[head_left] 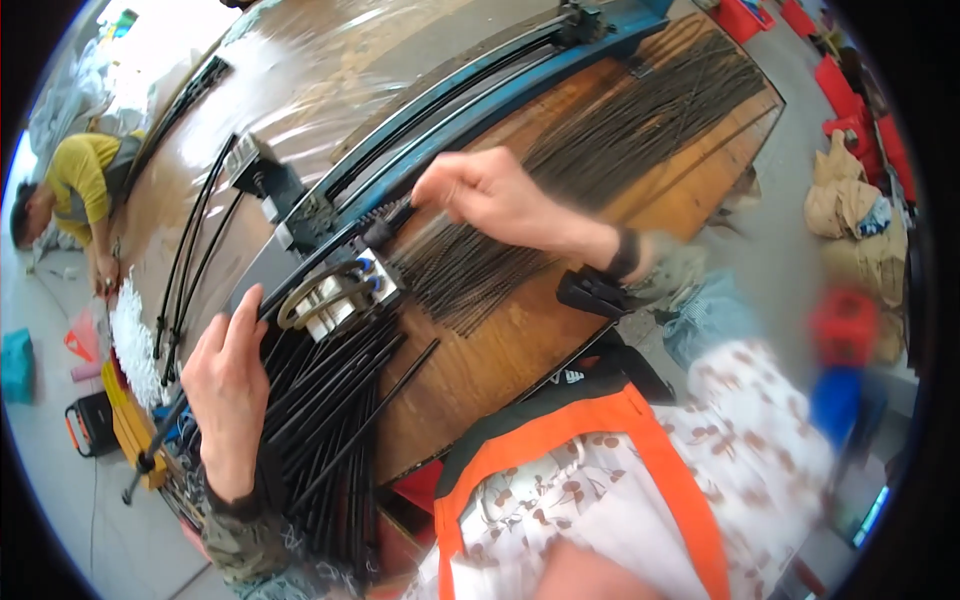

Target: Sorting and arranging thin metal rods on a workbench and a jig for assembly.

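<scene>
A long black rod (312, 262) runs slantwise from the lower left up to a blue bench machine (490, 108). My left hand (228, 385) is closed around its lower part, with fingers pointing up along it. My right hand (495, 198) has curled fingers at the rod's upper end, beside a dark fitting on the machine; what lies inside the fingers is partly hidden. Just below the rod sits a metal clamp block (335, 308) with pale hoses and blue connectors. Under my left hand lies a bundle of black tubes (320, 400).
Many thin dark rods (640, 120) lie across the wooden table (510, 350). More black tubes (195, 250) rest on the plastic-covered surface at left, near a white heap (135, 335). A person in yellow (85, 180) bends there. Red bins (840, 90) stand right.
</scene>
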Tool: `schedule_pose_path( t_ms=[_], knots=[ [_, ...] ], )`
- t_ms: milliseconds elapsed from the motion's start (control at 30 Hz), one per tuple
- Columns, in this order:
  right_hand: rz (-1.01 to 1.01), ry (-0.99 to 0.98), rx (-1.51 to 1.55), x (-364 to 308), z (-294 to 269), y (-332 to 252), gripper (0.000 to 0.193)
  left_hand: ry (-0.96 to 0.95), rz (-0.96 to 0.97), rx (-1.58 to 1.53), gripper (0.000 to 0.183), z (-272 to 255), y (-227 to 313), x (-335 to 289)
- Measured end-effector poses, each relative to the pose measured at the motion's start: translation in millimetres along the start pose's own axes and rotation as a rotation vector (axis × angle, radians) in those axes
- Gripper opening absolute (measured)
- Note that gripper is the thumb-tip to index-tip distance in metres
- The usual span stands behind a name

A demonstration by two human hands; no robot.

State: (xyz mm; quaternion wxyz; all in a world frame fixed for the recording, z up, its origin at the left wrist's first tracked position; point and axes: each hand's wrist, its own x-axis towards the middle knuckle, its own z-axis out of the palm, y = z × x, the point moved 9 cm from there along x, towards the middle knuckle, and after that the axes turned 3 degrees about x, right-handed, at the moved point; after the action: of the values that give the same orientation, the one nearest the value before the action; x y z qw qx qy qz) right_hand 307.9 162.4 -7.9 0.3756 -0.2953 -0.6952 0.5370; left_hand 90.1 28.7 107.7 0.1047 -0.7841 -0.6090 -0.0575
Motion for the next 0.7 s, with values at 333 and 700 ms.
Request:
schedule_pose_path(
  t_ms=[333,700],
  knots=[
    [-0.163,0.051,0.123,-11,11,-22,0.013,-0.101,0.025,-0.081,0.038,-2,19,2],
    [-0.935,0.359,-0.716,-35,-44,-41,0.029,0.007,-0.003,0.076,0.023,-15,9,-8]
  ],
)
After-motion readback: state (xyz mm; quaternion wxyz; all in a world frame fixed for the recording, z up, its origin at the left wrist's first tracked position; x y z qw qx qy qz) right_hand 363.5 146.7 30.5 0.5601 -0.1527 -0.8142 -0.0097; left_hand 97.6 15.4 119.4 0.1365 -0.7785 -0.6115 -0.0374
